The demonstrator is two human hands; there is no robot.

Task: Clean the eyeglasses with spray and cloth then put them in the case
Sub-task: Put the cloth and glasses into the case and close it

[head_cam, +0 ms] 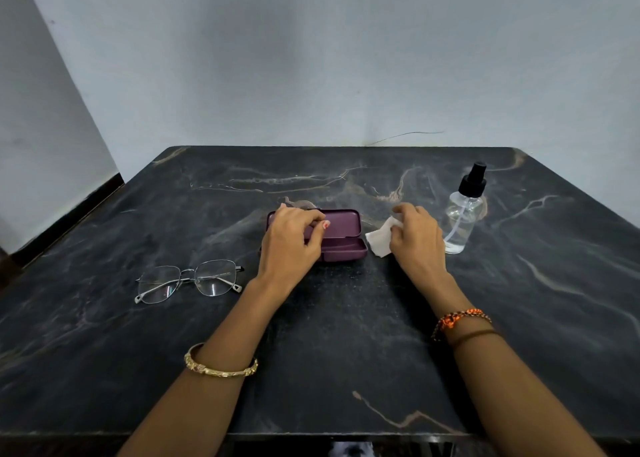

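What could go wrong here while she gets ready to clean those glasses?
The eyeglasses lie open on the hard marble table, so the lenses might scratch if dragged. The right hand, gripping the cloth, sits close beside the upright spray bottle and could tip it.

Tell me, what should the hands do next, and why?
Probably the left hand should leave the open purple case and pick up the eyeglasses. They lie untouched on the table, the right hand already has the white cloth, and the spray bottle stands beside it.
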